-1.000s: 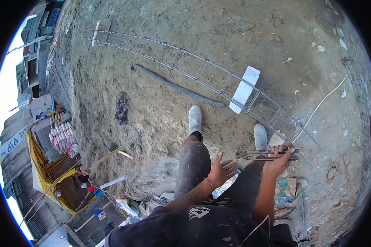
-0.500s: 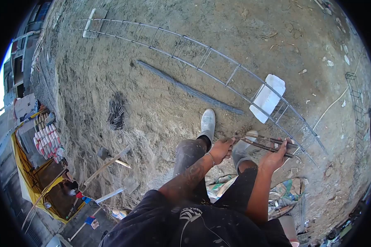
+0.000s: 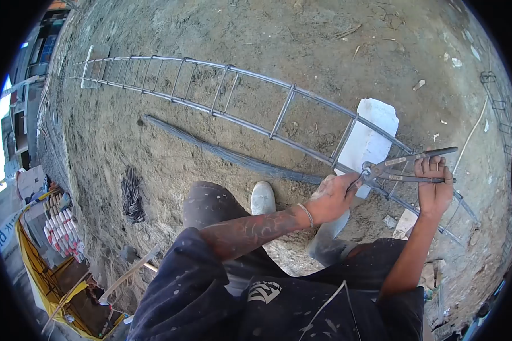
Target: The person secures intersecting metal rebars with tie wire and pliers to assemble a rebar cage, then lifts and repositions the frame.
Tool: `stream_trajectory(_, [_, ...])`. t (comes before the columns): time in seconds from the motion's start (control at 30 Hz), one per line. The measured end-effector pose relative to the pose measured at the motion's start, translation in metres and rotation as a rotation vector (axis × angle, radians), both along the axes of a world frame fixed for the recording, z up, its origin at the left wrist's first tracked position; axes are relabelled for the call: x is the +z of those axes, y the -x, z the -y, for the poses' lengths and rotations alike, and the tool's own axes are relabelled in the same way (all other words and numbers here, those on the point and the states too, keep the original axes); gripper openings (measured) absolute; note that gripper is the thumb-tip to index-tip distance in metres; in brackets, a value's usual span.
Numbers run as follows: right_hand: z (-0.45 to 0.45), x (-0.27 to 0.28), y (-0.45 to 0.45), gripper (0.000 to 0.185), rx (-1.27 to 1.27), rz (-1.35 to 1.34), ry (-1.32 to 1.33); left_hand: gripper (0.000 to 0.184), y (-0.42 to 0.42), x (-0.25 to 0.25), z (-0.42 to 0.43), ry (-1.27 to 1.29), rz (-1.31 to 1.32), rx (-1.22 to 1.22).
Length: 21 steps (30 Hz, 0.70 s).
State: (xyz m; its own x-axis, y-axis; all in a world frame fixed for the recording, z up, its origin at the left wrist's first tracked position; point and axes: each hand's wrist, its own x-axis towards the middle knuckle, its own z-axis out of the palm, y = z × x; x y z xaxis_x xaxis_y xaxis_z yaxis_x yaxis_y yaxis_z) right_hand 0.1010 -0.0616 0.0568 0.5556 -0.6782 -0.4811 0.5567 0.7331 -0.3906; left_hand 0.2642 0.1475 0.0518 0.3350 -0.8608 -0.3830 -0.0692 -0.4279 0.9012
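Both hands and the long-handled dark metal pincers (image 3: 395, 161) have moved to the ladder-shaped grey steel-bar frame (image 3: 272, 136) since the earlier frame. Head view: right hand (image 3: 435, 192) grips one pincer handle, handles spread. Left hand (image 3: 331, 199) is closed beside the pincers' head, its hold unclear. Frame crosses the rectangular white block (image 3: 363, 142).

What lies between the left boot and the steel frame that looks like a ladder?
In the head view, a long grey bundle lies between the left boot and the steel frame.
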Motion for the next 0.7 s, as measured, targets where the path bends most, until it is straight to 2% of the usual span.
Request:
stream_trajectory(0.07, [0.009,-0.009,0.008,0.016,0.087,0.128,0.081,0.020,0.000,-0.013,-0.002,0.151,-0.009,0.020])
stream_trajectory(0.13, [0.014,-0.006,-0.002,0.021,0.164,0.200,0.203,0.021,-0.006,-0.013,0.001,0.174,0.082,0.032])
stream_trajectory(0.27, [0.010,-0.009,-0.016,0.029,0.227,0.328,0.250,0.022,-0.014,-0.032,-0.006,0.163,0.089,0.114])
stream_trajectory(0.4, [0.008,-0.006,-0.030,0.038,0.271,0.369,0.280,0.022,-0.016,-0.043,-0.004,0.282,0.146,0.239])
stream_trajectory(0.47, [0.003,-0.001,-0.027,0.038,0.085,0.190,0.180,0.024,-0.019,-0.036,-0.007,0.134,0.133,0.340])
stream_trajectory(0.53, [-0.001,0.008,-0.022,0.036,0.107,0.132,0.269,0.029,-0.024,-0.043,-0.010,0.229,0.204,0.444])
stream_trajectory(0.6, [0.003,0.011,-0.011,0.042,-0.093,-0.253,0.166,0.032,-0.031,-0.045,-0.011,0.228,-0.002,0.546])
stream_trajectory(0.63, [0.006,0.008,-0.001,0.042,-0.097,-0.246,0.176,0.032,-0.036,-0.045,-0.011,0.241,0.002,0.544])
stream_trajectory(0.7, [0.015,0.001,0.022,0.052,-0.010,-0.495,0.255,0.031,-0.044,-0.044,-0.011,0.220,-0.197,0.506])
